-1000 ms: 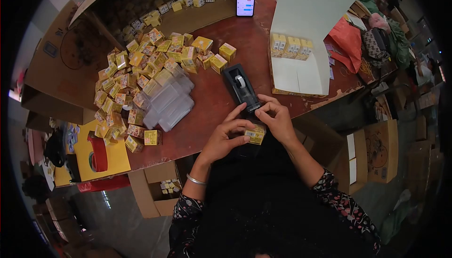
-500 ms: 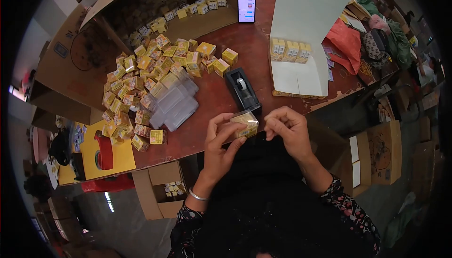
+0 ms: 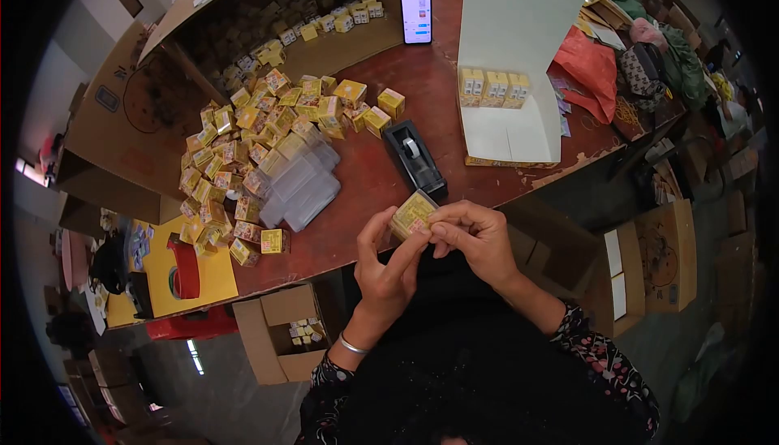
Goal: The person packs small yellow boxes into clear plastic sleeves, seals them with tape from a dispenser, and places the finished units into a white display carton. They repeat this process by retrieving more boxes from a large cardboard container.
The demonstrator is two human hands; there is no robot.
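Observation:
Between my hands, just in front of the table edge, is a small yellow printed box (image 3: 413, 214). My left hand (image 3: 385, 270) is closed on its left and lower sides, thumb near the lower edge. The fingers of my right hand (image 3: 473, 238) are pinched together against the box's right side; whether they hold anything there is hidden. A black tape dispenser (image 3: 416, 161) with a roll in it stands right behind the box. To the left, clear plastic covers (image 3: 302, 189) lie against a heap of similar yellow boxes (image 3: 268, 116).
An open white carton (image 3: 519, 141) holds a row of small boxes at its back. A lit phone (image 3: 416, 19) stands near a large cardboard box (image 3: 357, 46) with more boxes inside. Below the table edge sits an open carton (image 3: 268, 356). Red plastic (image 3: 588, 72) lies at right.
The yellow box has turned in my left hand so a printed face shows. My right hand has moved left and now touches the box. The whole view has shifted slightly.

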